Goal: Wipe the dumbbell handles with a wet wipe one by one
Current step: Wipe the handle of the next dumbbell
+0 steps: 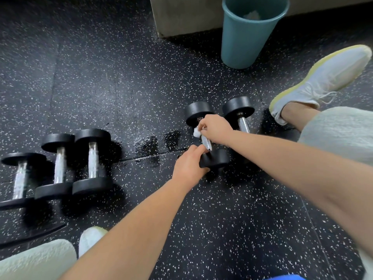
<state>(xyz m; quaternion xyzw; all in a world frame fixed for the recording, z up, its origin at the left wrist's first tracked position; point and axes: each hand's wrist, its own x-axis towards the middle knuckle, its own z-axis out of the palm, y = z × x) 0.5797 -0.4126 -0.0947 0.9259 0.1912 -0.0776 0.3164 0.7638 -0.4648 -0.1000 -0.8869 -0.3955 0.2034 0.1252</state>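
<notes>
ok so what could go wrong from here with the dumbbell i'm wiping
1. Only the left hand steadies the dumbbell. If that grip slips, it could roll against the second dumbbell close beside it and pinch fingers.
2. The wipe in the right hand is bunched small, so parts of the handle may get missed.
3. The wet patches on the floor may be slippery when you get up.
</notes>
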